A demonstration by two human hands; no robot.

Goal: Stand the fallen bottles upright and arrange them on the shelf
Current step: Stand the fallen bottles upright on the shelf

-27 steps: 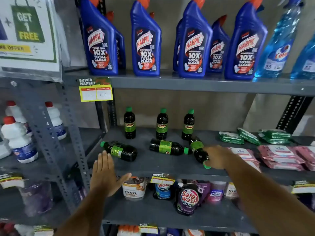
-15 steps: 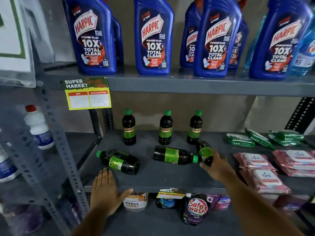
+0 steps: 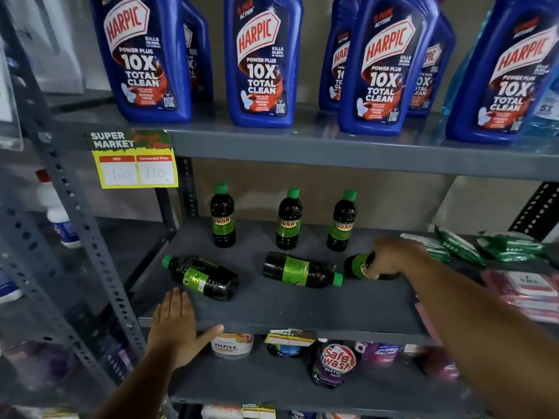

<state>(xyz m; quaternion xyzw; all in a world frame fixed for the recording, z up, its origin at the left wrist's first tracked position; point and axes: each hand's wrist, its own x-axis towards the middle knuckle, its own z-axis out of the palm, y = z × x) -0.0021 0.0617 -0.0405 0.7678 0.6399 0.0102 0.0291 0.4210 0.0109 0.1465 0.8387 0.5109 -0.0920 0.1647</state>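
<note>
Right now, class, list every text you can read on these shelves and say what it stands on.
"HARPIC POWER PLUS 10X TOTAL CLEAN": blue bottles, top shelf.
"SUPER MARKET", "160", "110": price tag on the shelf edge.
"SUNNY": standing dark bottles, middle shelf.
"FitFizz": tub, lower shelf.
"Safe wash MATIC": pouch, lower shelf.
Small print on the blue bottles, other tags and packets: too blurred.

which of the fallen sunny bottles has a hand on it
The rightmost fallen Sunny bottle: the right hand is closed around it. The middle fallen bottle and left fallen bottle lie untouched.
</note>
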